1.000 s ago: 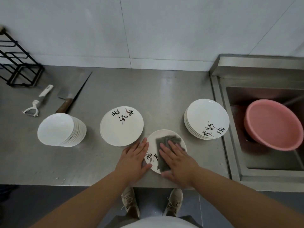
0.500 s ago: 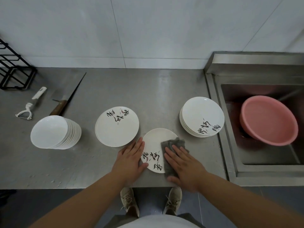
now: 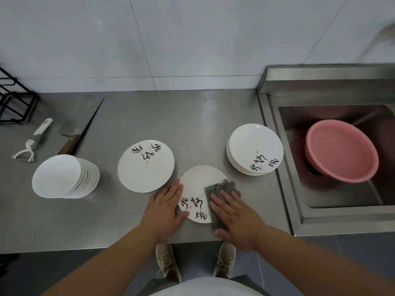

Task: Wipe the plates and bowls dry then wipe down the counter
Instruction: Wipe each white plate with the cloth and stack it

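Grey cloth [image 3: 223, 188] has slid to the plate [image 3: 199, 181]'s right edge under the flat right grip [image 3: 237, 218]; flat left grip [image 3: 163, 210] steadies its left rim; probably nearly dry

You are standing in a working kitchen.
In front of you a steel table [image 3: 192, 129] runs into a steel sink [image 3: 342, 221] holding a pink basin [image 3: 342, 150], with white wall tiles [image 3: 192, 39] behind; a cleaver [image 3: 68, 144], a peeler [image 3: 34, 139], stacked plates [image 3: 255, 146] and stacked bowls [image 3: 56, 176] lie on the table.
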{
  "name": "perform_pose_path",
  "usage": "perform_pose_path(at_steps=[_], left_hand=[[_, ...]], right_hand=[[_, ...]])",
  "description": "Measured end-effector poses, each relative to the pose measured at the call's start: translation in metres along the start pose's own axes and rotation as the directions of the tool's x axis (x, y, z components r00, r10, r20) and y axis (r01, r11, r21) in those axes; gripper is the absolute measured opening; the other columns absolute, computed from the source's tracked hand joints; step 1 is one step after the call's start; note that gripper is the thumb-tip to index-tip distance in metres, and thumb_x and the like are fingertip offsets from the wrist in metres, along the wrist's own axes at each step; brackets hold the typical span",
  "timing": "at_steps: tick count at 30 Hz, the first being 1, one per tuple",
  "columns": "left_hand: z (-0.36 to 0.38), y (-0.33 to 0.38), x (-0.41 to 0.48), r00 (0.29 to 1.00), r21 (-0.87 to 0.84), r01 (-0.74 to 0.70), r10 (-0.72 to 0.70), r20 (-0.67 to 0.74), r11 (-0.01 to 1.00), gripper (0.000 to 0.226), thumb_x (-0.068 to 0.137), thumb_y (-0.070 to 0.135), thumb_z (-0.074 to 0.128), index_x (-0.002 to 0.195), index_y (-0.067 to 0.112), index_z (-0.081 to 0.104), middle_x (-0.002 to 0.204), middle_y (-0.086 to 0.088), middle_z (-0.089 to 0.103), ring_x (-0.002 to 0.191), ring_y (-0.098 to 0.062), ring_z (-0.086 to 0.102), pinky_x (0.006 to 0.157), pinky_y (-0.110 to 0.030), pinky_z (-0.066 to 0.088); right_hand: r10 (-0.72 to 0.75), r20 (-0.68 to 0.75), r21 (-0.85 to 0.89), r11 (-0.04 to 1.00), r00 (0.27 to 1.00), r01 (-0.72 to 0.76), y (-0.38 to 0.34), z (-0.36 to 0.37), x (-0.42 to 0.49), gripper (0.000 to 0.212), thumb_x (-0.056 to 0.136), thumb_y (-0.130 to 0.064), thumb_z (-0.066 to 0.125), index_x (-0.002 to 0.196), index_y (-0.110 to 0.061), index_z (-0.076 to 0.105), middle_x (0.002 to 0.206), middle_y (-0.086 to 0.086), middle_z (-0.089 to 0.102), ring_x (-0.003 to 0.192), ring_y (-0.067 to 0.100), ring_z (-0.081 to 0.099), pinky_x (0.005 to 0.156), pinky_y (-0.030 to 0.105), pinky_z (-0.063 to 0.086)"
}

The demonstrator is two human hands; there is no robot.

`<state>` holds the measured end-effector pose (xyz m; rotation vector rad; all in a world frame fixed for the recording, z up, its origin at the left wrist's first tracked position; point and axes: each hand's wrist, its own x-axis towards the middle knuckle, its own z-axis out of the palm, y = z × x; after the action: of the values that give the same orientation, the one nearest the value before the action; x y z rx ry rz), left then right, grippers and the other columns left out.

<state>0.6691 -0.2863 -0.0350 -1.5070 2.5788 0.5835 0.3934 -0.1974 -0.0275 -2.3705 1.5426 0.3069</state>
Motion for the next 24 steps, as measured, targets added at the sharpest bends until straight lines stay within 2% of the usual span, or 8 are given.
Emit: perform_pose_path(at_steps=[4, 6, 9, 12, 14, 17, 20, 24], left_hand=[[-0.004, 0.008, -0.002, 0.999, 0.006, 0.036, -0.037, 0.016, 0.999, 0.088, 0.097, 0.07, 0.039, 0.164, 0.032, -0.004, 0.163, 0.017, -0.02, 0.158, -0.011, -0.005, 0.119, -0.029, -0.01], [-0.002, 0.008, -0.001, 0.999, 0.023, 0.042, -0.043, 0.017, 0.999, 0.089, 0.095, 0.074, 0.032, 0.164, 0.03, -0.003, 0.163, 0.015, -0.019, 0.158, -0.013, -0.001, 0.119, -0.029, -0.011], [0.001, 0.006, -0.004, 0.999, 0.085, 0.038, -0.04, 0.019, 0.996, 0.093, 0.09, 0.079, 0.021, 0.165, 0.027, 0.006, 0.168, 0.01, -0.014, 0.159, -0.02, 0.005, 0.124, -0.036, -0.005], [0.004, 0.012, -0.011, 0.999, 0.128, 0.035, -0.034, -0.011, 0.991, 0.093, 0.09, 0.08, 0.029, 0.162, 0.02, 0.03, 0.173, 0.0, 0.003, 0.158, -0.027, 0.012, 0.127, -0.048, 0.013], [0.004, 0.016, -0.013, 0.999, 0.153, 0.027, -0.021, -0.036, 0.988, 0.091, 0.089, 0.08, 0.037, 0.153, 0.017, 0.046, 0.172, -0.005, 0.016, 0.157, -0.03, 0.018, 0.125, -0.05, 0.014], [0.004, 0.016, -0.012, 0.996, 0.194, -0.059, 0.07, -0.055, 0.979, 0.074, 0.091, 0.079, 0.038, 0.13, 0.021, 0.063, 0.168, -0.009, 0.026, 0.157, -0.031, 0.019, 0.124, -0.049, 0.012], [0.002, 0.017, -0.008, 0.989, 0.221, -0.112, 0.13, -0.065, 0.969, 0.057, 0.09, 0.076, 0.043, 0.105, 0.025, 0.064, 0.159, -0.012, 0.044, 0.153, -0.032, 0.028, 0.125, -0.048, 0.01], [-0.001, 0.02, -0.003, 0.99, 0.243, -0.107, 0.125, -0.059, 0.964, 0.058, 0.079, 0.078, 0.059, 0.1, 0.024, 0.067, 0.146, -0.013, 0.058, 0.146, -0.036, 0.041, 0.124, -0.052, 0.012]], right_hand=[[0.249, 0.07, 0.068, 0.965, 0.966, -0.254, -0.007, -0.005, 0.021, 0.09, 0.098, -0.075, 0.026, 0.156, -0.009, 0.043, 0.166, 0.013, 0.036, 0.156, 0.035, 0.022, 0.121, 0.054, 0.012], [0.307, 0.074, 0.112, 0.943, 0.949, -0.314, -0.028, -0.001, 0.021, 0.093, 0.099, -0.076, 0.023, 0.156, -0.005, 0.041, 0.166, 0.017, 0.033, 0.156, 0.04, 0.022, 0.121, 0.053, 0.012], [0.229, 0.068, 0.093, 0.967, 0.971, -0.235, -0.047, 0.009, -0.002, 0.099, 0.097, -0.08, 0.019, 0.157, -0.003, 0.038, 0.168, 0.019, 0.027, 0.156, 0.043, 0.018, 0.126, 0.056, 0.023], [0.184, 0.122, 0.063, 0.979, 0.975, -0.193, -0.031, 0.007, -0.015, 0.097, 0.097, -0.082, 0.018, 0.158, -0.009, 0.04, 0.168, 0.013, 0.028, 0.157, 0.043, 0.012, 0.119, 0.058, 0.033], [0.244, 0.143, 0.067, 0.965, 0.959, -0.255, -0.01, -0.001, -0.006, 0.098, 0.096, -0.081, 0.009, 0.16, -0.012, 0.035, 0.17, 0.008, 0.023, 0.157, 0.047, -0.001, 0.121, 0.064, 0.028], [0.325, 0.156, 0.215, 0.91, 0.933, -0.354, 0.006, -0.016, 0.017, 0.099, 0.092, -0.081, 0.0, 0.167, -0.018, 0.012, 0.175, -0.005, -0.005, 0.156, 0.041, -0.021, 0.127, 0.06, 0.015], [0.367, 0.157, 0.356, 0.845, 0.917, -0.399, -0.006, -0.02, 0.023, 0.097, 0.091, -0.079, 0.007, 0.167, -0.02, 0.0, 0.172, -0.01, -0.019, 0.158, 0.031, -0.021, 0.129, 0.054, 0.01], [0.334, 0.197, 0.356, 0.851, 0.922, -0.385, -0.046, -0.003, -0.007, 0.109, 0.078, -0.088, -0.011, 0.165, -0.022, -0.014, 0.169, -0.007, -0.03, 0.155, 0.031, -0.027, 0.128, 0.049, 0.002]])
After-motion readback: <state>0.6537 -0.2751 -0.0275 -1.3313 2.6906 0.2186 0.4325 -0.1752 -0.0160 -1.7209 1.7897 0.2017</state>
